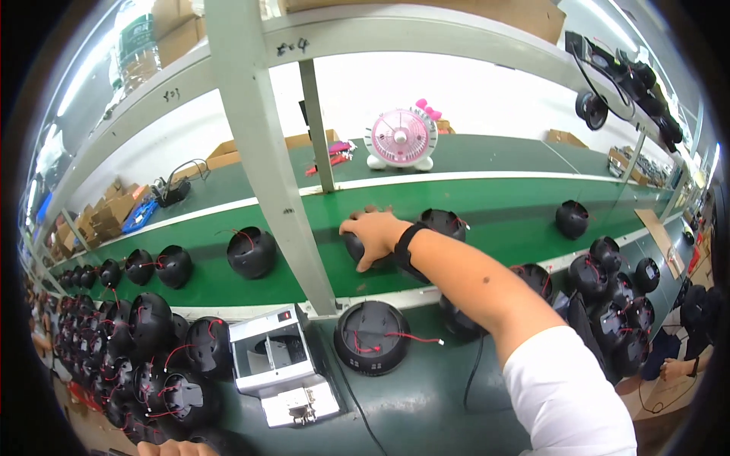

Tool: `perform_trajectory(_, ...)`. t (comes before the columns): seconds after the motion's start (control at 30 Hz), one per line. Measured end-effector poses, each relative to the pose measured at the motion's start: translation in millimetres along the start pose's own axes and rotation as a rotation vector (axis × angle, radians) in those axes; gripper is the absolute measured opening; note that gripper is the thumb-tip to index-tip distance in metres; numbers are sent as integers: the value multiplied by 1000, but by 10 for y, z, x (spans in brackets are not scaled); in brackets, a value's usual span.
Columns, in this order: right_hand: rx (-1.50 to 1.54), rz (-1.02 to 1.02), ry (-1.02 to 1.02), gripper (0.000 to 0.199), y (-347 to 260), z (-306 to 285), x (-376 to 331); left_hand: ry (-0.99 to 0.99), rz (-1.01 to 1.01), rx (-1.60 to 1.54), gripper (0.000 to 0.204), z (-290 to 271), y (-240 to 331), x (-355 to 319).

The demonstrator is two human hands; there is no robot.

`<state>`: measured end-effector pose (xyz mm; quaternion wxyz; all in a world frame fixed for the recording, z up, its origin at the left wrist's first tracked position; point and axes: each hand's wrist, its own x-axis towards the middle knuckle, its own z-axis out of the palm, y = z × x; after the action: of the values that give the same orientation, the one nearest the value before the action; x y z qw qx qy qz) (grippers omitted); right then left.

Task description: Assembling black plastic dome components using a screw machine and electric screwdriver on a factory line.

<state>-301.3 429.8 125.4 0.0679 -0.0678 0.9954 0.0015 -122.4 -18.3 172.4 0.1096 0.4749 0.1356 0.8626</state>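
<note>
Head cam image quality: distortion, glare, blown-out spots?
Head view: strong fisheye, the upper beam bows, corners go black; head view: white wall looks nearly blown out; head view: ceiling light glares upper left; head view: sheen on the dark worktop.

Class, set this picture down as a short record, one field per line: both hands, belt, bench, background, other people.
Right hand: right hand spread over a black shell; grip unclear
Left hand: left hand at the lower edge, mostly cut off; contents unseen
Belt: green belt carrying several black shells
Bench: white machine between heaped shells and a single shell with red wire
Background: pink-and-white fan, upright beyond the belt
Other people: a co-worker's hand, far right
</note>
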Motion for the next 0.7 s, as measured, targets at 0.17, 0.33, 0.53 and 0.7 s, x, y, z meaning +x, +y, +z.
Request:
perform_trajectory(0.17,671,25,178,113,402,-445,26,-40,-16,139,50,-122,146,-91)
perform_trajectory(0.33,379,403,-403,147,1233,-406,-618,-126,60,90,51,-199,196,-184)
perform_trajectory(0.53,267,262,-112,129,1375,47,-999,182,-48,221,50,124,16,-152)
perform_trajectory(0.7,122,-171,276,117,840,-619,-1490,303,29,517,68,109,-145,19)
